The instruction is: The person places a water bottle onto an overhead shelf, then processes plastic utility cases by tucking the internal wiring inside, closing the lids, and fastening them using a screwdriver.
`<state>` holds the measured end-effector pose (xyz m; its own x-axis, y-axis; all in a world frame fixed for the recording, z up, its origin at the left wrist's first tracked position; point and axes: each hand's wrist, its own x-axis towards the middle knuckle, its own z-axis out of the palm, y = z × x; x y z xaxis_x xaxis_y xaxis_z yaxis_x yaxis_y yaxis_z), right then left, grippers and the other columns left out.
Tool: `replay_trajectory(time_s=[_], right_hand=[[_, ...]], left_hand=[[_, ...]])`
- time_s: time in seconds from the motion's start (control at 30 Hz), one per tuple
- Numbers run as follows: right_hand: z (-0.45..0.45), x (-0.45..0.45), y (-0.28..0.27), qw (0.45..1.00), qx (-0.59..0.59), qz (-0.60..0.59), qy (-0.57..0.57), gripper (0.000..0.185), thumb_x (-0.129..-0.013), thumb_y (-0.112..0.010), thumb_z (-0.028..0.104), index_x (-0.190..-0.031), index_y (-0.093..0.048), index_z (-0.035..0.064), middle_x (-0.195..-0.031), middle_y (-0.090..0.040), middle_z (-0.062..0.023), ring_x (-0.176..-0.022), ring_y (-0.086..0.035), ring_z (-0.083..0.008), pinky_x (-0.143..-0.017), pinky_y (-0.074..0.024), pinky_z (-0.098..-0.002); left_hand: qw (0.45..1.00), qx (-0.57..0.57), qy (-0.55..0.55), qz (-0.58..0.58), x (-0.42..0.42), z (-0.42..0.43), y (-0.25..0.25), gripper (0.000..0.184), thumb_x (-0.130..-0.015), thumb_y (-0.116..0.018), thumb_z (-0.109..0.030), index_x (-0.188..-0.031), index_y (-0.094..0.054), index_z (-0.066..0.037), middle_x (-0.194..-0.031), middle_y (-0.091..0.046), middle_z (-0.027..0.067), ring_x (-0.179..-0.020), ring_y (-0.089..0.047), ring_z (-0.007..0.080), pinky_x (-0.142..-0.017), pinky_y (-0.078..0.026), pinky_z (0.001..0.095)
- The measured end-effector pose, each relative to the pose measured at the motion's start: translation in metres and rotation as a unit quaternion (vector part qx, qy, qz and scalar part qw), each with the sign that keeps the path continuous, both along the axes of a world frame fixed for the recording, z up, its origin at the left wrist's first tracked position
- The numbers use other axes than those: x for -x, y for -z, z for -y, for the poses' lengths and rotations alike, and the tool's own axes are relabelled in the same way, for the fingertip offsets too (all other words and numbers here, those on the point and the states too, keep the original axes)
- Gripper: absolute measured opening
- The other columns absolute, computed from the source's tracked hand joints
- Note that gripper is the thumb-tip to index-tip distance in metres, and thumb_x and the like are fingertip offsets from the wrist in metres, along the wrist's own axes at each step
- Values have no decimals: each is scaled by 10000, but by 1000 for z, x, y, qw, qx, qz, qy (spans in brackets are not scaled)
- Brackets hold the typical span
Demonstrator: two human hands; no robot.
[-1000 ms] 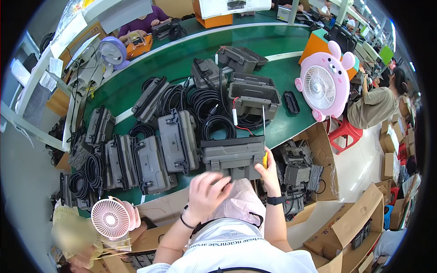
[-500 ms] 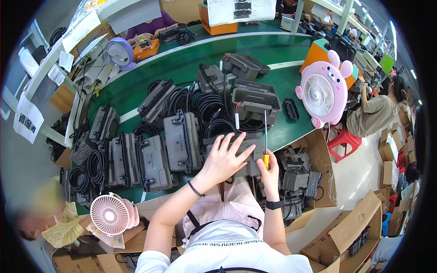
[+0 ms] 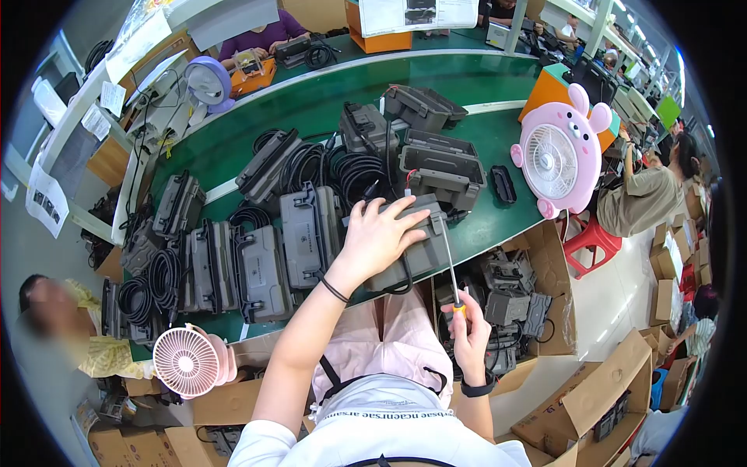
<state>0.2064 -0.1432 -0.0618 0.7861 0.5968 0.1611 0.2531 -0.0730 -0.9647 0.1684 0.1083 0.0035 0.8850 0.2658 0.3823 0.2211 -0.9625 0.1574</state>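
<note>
My left hand (image 3: 381, 240) lies with fingers spread on a grey plastic case (image 3: 424, 253) at the front edge of the bench. In my right hand (image 3: 471, 335) is a screwdriver (image 3: 450, 265) with a yellow handle, its long shaft slanting up to the case's right side. Whether the tip touches the case I cannot tell. Just behind stands an open grey case (image 3: 442, 173), and a small dark oval part (image 3: 503, 185) rests to its right. More closed grey cases (image 3: 264, 272) and coiled black cables (image 3: 354, 175) crowd the bench to the left.
A pink rabbit-shaped fan (image 3: 556, 156) stands at the bench's right end, and a small pink fan (image 3: 187, 362) at the front left. Below the right edge, a cardboard box (image 3: 548, 272) holds several cases. Across the green bench (image 3: 296, 101), a co-worker in purple (image 3: 268, 35) sits.
The screwdriver and my right hand have moved down toward me, and the shaft now slants. My left hand has shifted slightly up. The case beneath it is more exposed.
</note>
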Motion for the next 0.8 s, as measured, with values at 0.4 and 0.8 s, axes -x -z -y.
replay_trajectory(time_s=[0.4, 0.8], right_hand=[[12, 6, 17, 972, 95, 216, 9, 327, -800, -663, 16, -1127, -665, 35, -857, -702, -150, -716, -677, -277, -654, -522, -340], [12, 10, 11, 923, 157, 348, 38, 366, -776, -736, 88, -1138, -693, 116, -877, -698, -66, -693, -636, -209, -622, -514, -311]], left_hand=[[999, 25, -23, -12, 0, 3, 2, 307, -929, -563, -348, -1225, -644, -348, -1357, -547, -62, -1116, -567, 244, -940, -398, 421], [1000, 3, -19, 12, -1, 2, 5, 305, -919, -580, -342, -1216, -650, -342, -1332, -559, -69, -1064, -588, 230, -900, -413, 407]])
